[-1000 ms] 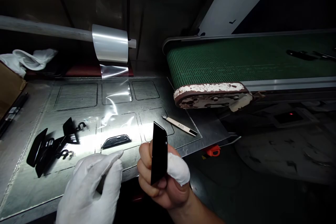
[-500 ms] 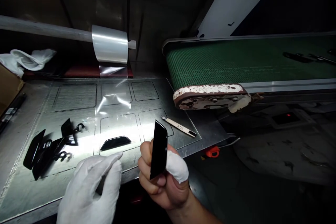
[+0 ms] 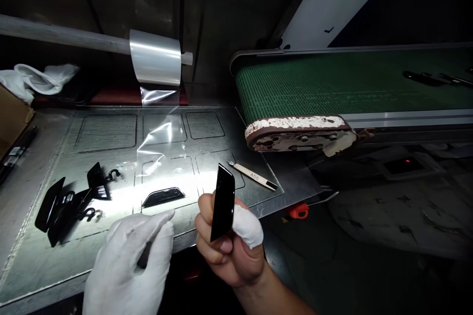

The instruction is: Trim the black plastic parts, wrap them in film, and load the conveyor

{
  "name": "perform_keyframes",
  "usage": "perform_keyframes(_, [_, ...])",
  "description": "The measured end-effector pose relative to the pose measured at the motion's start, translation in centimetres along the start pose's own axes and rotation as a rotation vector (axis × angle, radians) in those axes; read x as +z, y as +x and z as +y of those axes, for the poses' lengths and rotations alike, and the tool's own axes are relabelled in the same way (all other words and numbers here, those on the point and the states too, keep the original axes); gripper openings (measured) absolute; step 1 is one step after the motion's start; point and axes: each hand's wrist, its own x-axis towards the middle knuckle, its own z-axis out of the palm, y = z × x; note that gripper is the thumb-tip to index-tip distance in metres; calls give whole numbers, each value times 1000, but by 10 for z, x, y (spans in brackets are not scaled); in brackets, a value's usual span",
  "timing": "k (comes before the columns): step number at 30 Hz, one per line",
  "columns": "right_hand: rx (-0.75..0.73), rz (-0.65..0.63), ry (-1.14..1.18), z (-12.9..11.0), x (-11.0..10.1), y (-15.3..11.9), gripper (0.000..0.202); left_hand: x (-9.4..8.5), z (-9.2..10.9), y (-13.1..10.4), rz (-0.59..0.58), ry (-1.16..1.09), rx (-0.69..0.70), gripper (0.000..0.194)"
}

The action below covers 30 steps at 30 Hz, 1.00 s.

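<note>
My right hand is bare but for a white cover on its thumb. It grips a glossy black trapezoid-shaped panel, held upright above the table's front edge. My left hand, in a white glove, hovers at the same edge with thumb and fingertips drawn together; nothing shows between them. Just beyond its fingertips a similar black panel lies flat on the work surface. A cutting knife marked A06 rests to the right, behind the held panel.
Several black parts with hooks lie at the left. A roll of clear film hangs on a bar at the back, its strip reaching onto the table. The green conveyor belt stands at the right. An orange-red object sits below the table's right edge.
The view has shifted slightly. The held black panel has turned a little in my right hand's grip, if at all; my left hand keeps its pose.
</note>
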Motion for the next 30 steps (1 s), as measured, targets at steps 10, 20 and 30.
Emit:
perform_keyframes(10, [-19, 145, -107, -10, -15, -8, 24, -16, -1, 23, -58, 47, 313, 12])
perform_keyframes(20, [-101, 243, -154, -36, -47, -42, 23, -9, 8, 77, -419, 632, 544, 18])
perform_keyframes(30, [-149, 361, -165, -51, -63, -70, 25, -8, 1, 67, -317, 756, 679, 34])
